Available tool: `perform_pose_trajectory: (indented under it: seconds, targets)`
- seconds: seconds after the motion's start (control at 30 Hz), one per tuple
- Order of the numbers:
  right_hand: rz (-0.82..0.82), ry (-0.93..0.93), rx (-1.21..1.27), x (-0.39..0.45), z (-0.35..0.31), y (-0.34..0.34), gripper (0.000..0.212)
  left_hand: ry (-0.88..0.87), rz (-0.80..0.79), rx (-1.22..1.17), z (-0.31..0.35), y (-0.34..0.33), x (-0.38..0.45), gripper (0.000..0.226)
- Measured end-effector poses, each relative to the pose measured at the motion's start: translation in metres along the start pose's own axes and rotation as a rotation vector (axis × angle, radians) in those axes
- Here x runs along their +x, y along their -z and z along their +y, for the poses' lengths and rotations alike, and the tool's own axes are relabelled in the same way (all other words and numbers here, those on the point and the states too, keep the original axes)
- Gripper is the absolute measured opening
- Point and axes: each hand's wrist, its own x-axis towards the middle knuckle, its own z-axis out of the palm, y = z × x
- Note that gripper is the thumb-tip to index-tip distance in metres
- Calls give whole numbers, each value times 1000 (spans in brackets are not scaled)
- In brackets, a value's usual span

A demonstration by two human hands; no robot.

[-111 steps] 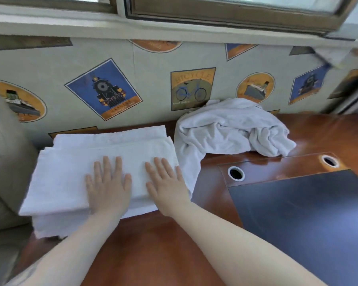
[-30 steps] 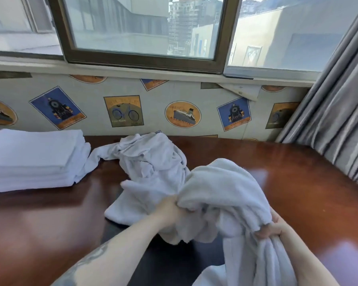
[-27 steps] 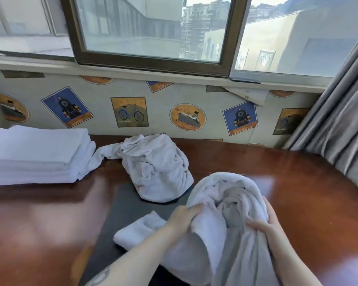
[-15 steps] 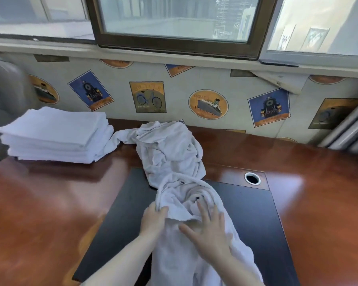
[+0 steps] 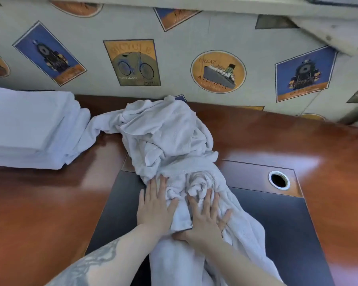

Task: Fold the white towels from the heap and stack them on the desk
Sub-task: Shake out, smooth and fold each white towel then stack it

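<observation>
Grip: my left hand [image 5: 153, 207] and right hand [image 5: 207, 213] press flat, wide, on the crumpled white terry towel [image 5: 194, 203].
Advice: I should spread it outward across the worktop [image 5: 39, 203] before folding.

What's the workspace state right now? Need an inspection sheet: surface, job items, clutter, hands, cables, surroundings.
Surface: glossy wooden desk with a dark inset pad and a grommet hole.
Job's things: folded stack at far left; unfolded heap against the wall; one crumpled towel on the pad, touching the heap.
Clutter: nothing seen.
Grippers: left hand and right hand lie with straight fingers on the crumpled towel.
Cables: nothing seen.
Surroundings: wallpaper with bicycle, ship and locomotive prints.
</observation>
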Motion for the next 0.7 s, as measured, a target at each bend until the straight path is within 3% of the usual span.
perform_pose_trajectory:
  seconds: [0.43,0.7]
  targets:
    - [271,18,-73,193,-29,42,101,-77,122,-72,12,10,227,74]
    - [348,-24,-59,245,-41,57,100,-146,150,-101,18,18,292,69]
